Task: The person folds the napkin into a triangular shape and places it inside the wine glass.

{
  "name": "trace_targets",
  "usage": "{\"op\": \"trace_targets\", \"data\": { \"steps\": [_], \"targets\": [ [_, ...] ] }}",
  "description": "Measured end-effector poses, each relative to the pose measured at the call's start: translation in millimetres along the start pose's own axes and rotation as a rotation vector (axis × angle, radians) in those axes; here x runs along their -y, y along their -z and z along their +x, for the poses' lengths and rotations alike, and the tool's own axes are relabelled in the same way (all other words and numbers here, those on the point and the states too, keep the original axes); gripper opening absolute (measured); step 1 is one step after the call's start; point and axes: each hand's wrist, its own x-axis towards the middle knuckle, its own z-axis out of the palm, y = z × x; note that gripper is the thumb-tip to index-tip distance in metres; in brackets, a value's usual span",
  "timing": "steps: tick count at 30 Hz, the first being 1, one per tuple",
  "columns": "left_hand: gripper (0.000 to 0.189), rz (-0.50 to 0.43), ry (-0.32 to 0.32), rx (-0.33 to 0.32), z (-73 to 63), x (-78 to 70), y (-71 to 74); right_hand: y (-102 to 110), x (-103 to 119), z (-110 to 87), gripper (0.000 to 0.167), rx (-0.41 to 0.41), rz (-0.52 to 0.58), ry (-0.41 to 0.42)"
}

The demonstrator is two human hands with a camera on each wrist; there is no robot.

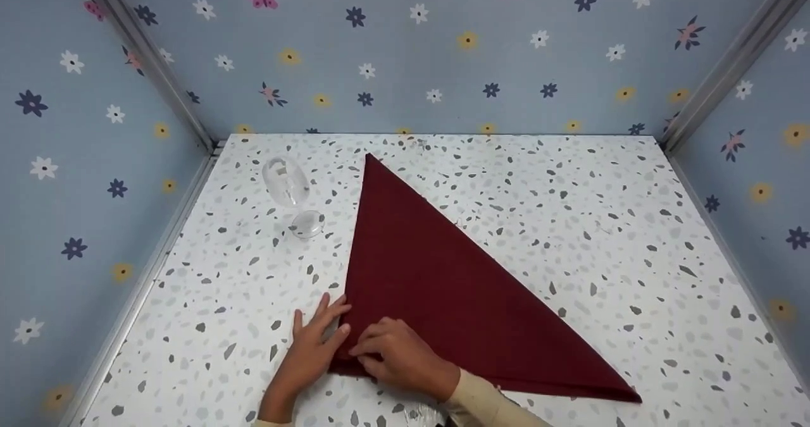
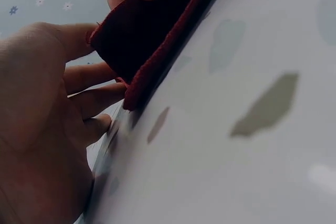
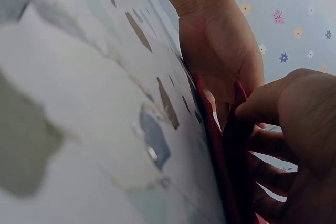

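A dark red cloth (image 1: pixel 436 275), folded into a triangle, lies flat on the speckled table. Its lower left corner is between my two hands. My left hand (image 1: pixel 310 351) rests at the cloth's left edge with fingers spread and mostly straight. In the left wrist view its thumb touches the raised corner of the cloth (image 2: pixel 123 51), and the other fingers lie behind it. My right hand (image 1: pixel 402 357) has curled fingers and pinches the cloth close to that corner. The right wrist view shows the right thumb (image 3: pixel 262 103) against a lifted layer of cloth (image 3: pixel 239 135).
A clear stemmed glass (image 1: pixel 286 183) is at the table's back left, beyond the left hand. Something clear and shiny (image 1: pixel 423 414) lies at the front edge below the right wrist. Flower-patterned walls (image 1: pixel 417 54) enclose the speckled table (image 1: pixel 601 224) at the back and sides.
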Motion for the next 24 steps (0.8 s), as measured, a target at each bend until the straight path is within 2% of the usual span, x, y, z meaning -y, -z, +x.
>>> {"op": "trace_targets", "data": {
  "steps": [7, 12, 18, 24],
  "targets": [
    [0.034, -0.003, -0.027, -0.003, 0.7, -0.2, -0.9, 0.9, 1.3, -0.4, 0.016, 0.032, -0.023, -0.011],
    [0.034, 0.008, -0.033, -0.001, 0.5, -1.0, -3.0, 2.8, 1.4, -3.9, 0.018, 0.089, -0.06, -0.027],
    [0.04, 0.033, -0.078, -0.009, 0.5, -0.5, -3.5, 5.2, -0.1, -4.9, 0.022, 0.136, -0.084, -0.019],
    [0.041, 0.028, -0.096, -0.025, -2.9, 1.8, -2.5, 4.2, 0.3, -4.5, 0.018, 0.147, -0.091, -0.007]
  ]
}}
